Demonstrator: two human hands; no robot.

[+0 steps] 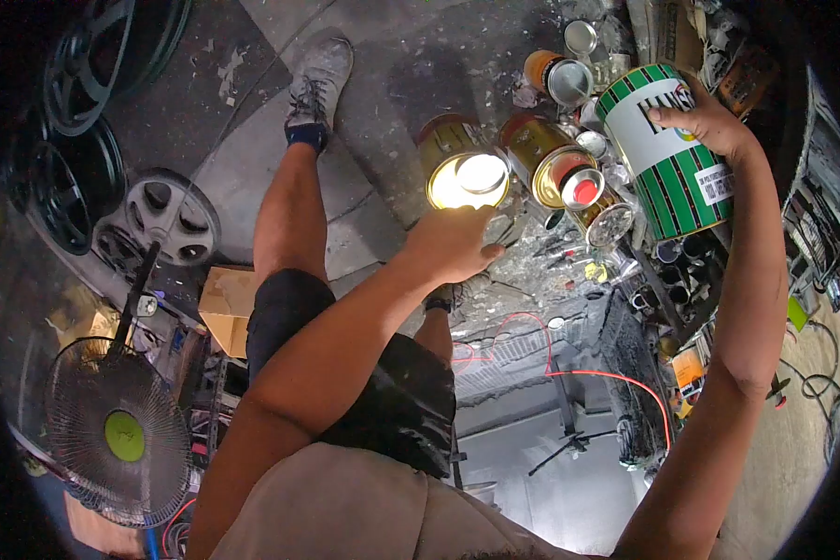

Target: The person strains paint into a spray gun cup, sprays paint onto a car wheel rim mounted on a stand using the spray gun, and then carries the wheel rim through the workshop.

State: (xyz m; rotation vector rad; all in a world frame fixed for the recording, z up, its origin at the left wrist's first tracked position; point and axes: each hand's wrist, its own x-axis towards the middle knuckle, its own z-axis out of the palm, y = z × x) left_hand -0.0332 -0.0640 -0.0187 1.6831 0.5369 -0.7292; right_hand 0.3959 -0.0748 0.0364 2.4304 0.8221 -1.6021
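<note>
My right hand [711, 123] grips a large green-and-white striped paint can [665, 154] near its upper end. Its thumb lies over the white label, while the other fingers pass out of sight behind the can. At the centre, my left hand [450, 245] is held by the rim of a gold paint can [448, 140], its thumb stretched out to the side. The other fingers are mostly hidden, and whether they touch the rim I cannot tell. Strong glare covers that can's top, where a smaller round tin [481, 174] sits. Beside it stands a second gold can [532, 149].
A small tin with a red centre [583, 189] and an orange tin [555, 75] stand among clutter at the right. A fan [121, 437], a grey wheel [171, 217] and a cardboard box [226, 303] are at the left. An orange-red cable [616, 376] crosses the floor.
</note>
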